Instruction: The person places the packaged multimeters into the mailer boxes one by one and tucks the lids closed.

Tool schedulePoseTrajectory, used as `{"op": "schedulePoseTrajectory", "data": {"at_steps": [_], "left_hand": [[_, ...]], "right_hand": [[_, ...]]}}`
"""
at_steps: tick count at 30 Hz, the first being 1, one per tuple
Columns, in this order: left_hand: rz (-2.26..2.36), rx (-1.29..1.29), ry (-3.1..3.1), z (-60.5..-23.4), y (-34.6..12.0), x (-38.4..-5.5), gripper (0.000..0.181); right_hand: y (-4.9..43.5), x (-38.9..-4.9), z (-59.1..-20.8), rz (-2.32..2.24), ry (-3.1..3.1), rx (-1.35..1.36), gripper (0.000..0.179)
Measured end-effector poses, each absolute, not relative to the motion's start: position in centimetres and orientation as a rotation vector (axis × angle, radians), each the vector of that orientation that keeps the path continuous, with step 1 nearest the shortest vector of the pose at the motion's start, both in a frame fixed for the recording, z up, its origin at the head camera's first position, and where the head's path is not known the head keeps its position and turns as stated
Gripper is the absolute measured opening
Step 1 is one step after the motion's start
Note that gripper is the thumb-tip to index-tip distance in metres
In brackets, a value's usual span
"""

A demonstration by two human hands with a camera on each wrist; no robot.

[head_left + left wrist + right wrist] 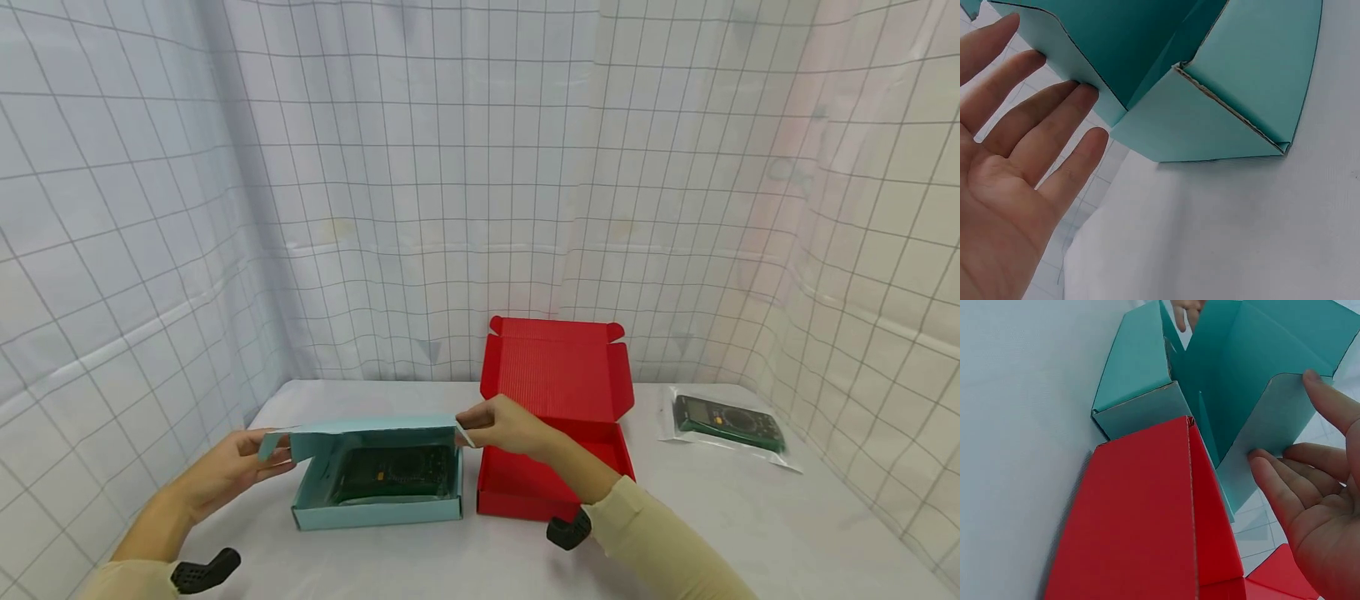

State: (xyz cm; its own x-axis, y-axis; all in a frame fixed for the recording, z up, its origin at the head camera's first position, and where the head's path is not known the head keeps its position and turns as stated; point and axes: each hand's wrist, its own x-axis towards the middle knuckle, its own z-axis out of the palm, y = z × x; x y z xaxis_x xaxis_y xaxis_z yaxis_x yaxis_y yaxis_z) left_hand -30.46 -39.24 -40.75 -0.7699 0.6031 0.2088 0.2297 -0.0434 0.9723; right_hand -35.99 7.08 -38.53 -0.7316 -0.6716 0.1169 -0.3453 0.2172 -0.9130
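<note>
A teal cardboard box (378, 514) lies on the table with its lid (360, 427) partly lowered over it. Inside, under the raised lid, is a dark green multimeter (397, 472) in clear plastic. My left hand (225, 468) is at the lid's left end, its extended fingers (1063, 134) touching the outside of the side flap (1063, 56). At the opposite end my right hand (510, 427) touches the right side flap (1279, 419) with its fingertips (1261, 460), one finger up at the flap's edge. Palms of both hands face the box.
Right beside the teal box stands a red cardboard box (525, 507), its lid (557, 367) raised at the back. My right forearm crosses over it. Another green multimeter (729, 421) in a clear bag lies at the far right. Gridded white curtains (420, 208) surround the table.
</note>
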Motion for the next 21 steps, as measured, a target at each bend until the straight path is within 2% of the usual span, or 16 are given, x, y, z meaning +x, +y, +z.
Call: {"op": "schedulePoseTrajectory", "data": {"at_steps": [7, 21], "left_hand": [[1.951, 0.892, 1.801, -41.4, -39.1, -30.5, 0.046], [1.911, 0.771, 2.021, -41.9, -39.0, -30.1, 0.037]], "right_hand": [[7.2, -35.8, -39.0, -1.478, 2.267, -0.921, 0.039], [7.1, -35.6, -39.8, -1.489, 2.254, -0.899, 0.037]]}}
